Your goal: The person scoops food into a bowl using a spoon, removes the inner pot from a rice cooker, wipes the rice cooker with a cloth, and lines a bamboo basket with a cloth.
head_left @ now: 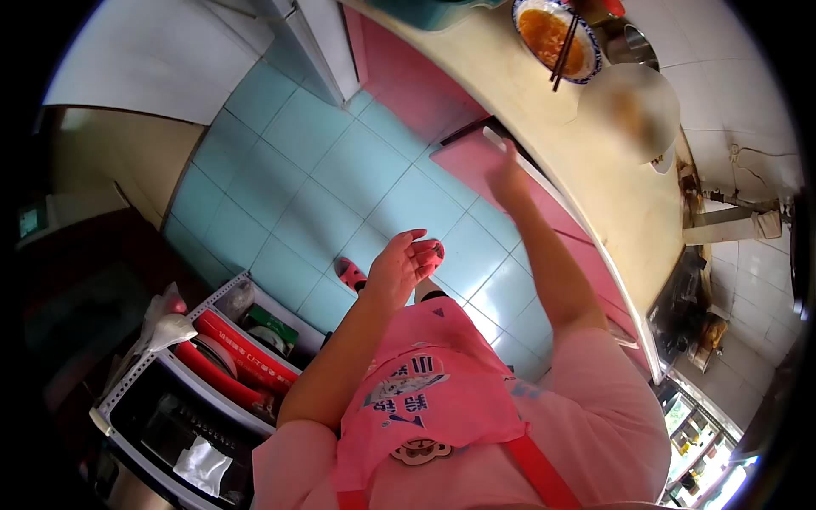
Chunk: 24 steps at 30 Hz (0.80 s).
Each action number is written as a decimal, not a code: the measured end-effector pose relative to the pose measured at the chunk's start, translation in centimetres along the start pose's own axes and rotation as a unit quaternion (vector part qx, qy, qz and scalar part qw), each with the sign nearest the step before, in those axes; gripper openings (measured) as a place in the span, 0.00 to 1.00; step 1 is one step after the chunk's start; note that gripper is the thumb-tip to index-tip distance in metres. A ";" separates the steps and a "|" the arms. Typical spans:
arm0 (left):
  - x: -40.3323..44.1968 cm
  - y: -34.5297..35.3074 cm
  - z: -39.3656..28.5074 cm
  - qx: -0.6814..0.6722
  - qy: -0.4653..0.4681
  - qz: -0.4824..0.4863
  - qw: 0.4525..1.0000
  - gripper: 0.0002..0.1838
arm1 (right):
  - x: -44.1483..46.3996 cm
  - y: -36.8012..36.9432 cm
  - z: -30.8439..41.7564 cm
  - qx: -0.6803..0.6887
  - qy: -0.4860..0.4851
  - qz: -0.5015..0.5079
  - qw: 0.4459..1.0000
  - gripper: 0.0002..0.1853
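Note:
My right hand (507, 177) is at the top edge of a pink cabinet drawer (466, 158) under the counter, its fingers over the edge and partly hidden. The drawer stands slightly out, with a dark gap behind its white-edged front. In front of my pink apron (450, 374), my left hand (403, 268) hangs in the air, palm turned inward, fingers loosely bent and apart, holding nothing.
On the cream counter (544, 110) stand a patterned bowl (537, 38) of orange-red liquid, chopsticks (564, 53) across it, and a metal pot (639, 44). A black stove (677, 289) lies farther along. A shelf rack (127, 399) holds a red box (242, 348) at left.

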State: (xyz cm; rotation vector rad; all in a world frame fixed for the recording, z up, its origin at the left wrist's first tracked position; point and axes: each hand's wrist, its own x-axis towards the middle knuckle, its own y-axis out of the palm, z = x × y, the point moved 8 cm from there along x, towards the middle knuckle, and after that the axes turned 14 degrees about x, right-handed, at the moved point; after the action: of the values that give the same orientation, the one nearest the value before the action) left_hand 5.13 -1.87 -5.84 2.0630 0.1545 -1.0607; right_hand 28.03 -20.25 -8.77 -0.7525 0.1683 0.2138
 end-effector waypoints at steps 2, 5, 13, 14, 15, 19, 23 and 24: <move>0.1 2.8 0.4 -0.017 0.012 0.028 0.999 0.19 | -1.1 -4.3 -0.3 0.033 0.037 0.035 0.998 0.29; 1.2 -5.1 -0.3 -0.018 0.002 0.017 1.000 0.19 | -5.5 3.8 0.5 0.040 0.047 0.091 0.994 0.26; 2.2 -10.6 -0.4 -0.020 -0.001 -0.013 1.000 0.20 | -4.3 8.7 -4.4 0.279 0.185 0.108 0.936 0.36; 2.6 -11.1 -0.6 -0.008 0.003 -0.018 1.000 0.21 | -1.7 9.3 -5.0 0.336 0.195 0.058 0.920 0.40; 3.0 -11.5 -0.2 -0.016 0.001 -0.020 1.000 0.21 | 1.0 9.7 -6.2 0.349 0.194 0.020 0.916 0.42; 4.8 -12.4 0.1 0.002 0.009 -0.017 1.000 0.23 | 7.6 12.9 -6.0 0.448 0.157 0.018 0.880 0.37; 7.2 -12.0 -2.2 0.058 0.056 -0.021 0.997 0.24 | 5.0 15.0 -6.1 0.421 0.155 -0.078 0.890 0.31; 7.8 -12.0 -3.5 0.105 0.100 -0.034 0.989 0.25 | 4.2 16.0 -5.9 0.384 0.142 -0.025 0.912 0.29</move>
State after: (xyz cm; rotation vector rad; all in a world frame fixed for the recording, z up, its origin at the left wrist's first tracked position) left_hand 7.18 6.91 -17.51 2.3696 0.2239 -0.9426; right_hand 27.61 -12.42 -24.43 0.0051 0.4775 -0.0229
